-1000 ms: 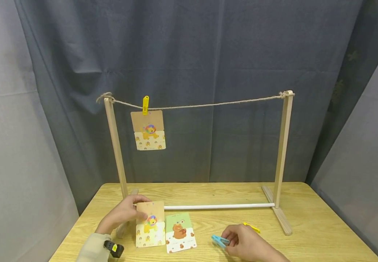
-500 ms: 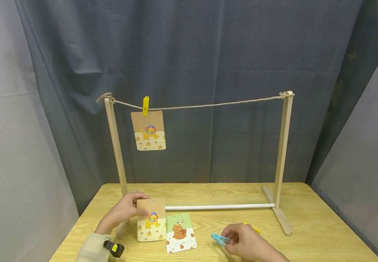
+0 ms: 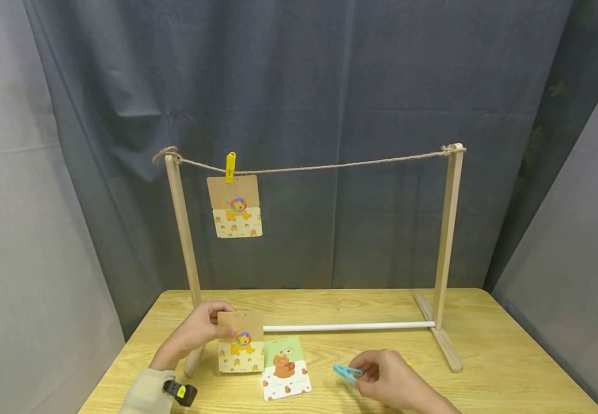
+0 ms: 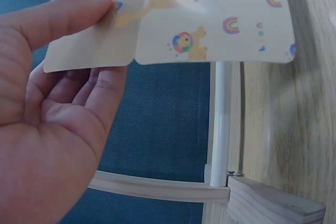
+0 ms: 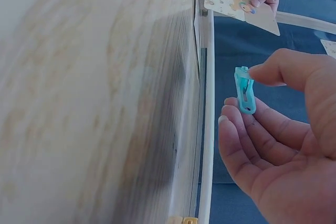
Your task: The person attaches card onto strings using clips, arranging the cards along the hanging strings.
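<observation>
My left hand pinches a lion card by its tan upper part, thumb in front and fingers behind. In the left wrist view the card is held up, with the fingers behind it. My right hand holds a light blue clothespin over the table. The right wrist view shows the clothespin between the thumb and the fingers. A green and white bear card lies on the table, just right of the held card.
A wooden frame with two posts carries a twine line and a white lower bar. Another lion card hangs near the line's left end from a yellow clothespin. Another yellow clothespin lies mostly behind the right hand.
The left hand has raised the lion card a little, its lower edge moving up and slightly right. My right hand has shifted slightly up with the blue clothespin, covering more of the yellow one.
</observation>
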A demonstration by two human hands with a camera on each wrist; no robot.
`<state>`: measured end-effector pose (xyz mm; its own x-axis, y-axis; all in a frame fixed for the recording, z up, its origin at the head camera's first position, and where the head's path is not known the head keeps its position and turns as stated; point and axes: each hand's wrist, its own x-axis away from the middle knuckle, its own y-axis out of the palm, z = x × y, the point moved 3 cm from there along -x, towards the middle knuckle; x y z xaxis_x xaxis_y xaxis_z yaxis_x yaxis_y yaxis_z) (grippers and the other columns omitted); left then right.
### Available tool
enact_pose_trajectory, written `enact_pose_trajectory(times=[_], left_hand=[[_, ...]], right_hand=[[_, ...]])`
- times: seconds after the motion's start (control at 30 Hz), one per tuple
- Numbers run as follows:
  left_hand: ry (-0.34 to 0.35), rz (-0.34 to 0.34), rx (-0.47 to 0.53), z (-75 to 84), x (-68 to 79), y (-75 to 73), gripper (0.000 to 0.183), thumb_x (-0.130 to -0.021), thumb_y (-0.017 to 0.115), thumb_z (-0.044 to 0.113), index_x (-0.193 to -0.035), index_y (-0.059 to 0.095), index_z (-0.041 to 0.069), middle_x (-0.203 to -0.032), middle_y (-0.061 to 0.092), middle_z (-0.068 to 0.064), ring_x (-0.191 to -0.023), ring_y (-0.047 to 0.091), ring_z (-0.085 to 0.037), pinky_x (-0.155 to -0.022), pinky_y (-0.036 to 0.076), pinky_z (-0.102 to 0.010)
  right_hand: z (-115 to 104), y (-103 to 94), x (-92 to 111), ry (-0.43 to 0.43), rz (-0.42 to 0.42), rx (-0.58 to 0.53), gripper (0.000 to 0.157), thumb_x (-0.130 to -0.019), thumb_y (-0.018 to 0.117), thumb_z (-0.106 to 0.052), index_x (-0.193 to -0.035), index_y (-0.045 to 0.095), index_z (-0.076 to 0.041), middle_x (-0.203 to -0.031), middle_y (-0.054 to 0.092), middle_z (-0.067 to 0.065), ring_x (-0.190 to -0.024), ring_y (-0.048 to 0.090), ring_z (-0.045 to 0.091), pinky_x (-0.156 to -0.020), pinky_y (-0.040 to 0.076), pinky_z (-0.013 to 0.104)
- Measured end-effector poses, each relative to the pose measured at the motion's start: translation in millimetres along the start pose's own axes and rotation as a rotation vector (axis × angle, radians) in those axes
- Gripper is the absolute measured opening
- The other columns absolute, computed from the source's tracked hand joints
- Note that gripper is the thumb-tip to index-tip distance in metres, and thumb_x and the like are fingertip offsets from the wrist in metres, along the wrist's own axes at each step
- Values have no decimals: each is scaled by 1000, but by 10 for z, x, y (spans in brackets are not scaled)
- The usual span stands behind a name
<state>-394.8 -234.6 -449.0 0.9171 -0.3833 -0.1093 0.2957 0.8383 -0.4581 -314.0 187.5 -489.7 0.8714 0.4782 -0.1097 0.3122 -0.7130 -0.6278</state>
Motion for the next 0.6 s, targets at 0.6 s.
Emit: enact_pose_trajectory(times=[0.6], left_hand=[[63,53,-4,135,22,-22,31,-90,82,13,-117,70,7,-76,58,-3,-60,41,-8,-57,44,-24]], right_hand=[[-62,-102,1,-40,175,-9,19,-91,80,-21,-108,75,-16,-94,72,-6,-81,66,10,-72,59,28]])
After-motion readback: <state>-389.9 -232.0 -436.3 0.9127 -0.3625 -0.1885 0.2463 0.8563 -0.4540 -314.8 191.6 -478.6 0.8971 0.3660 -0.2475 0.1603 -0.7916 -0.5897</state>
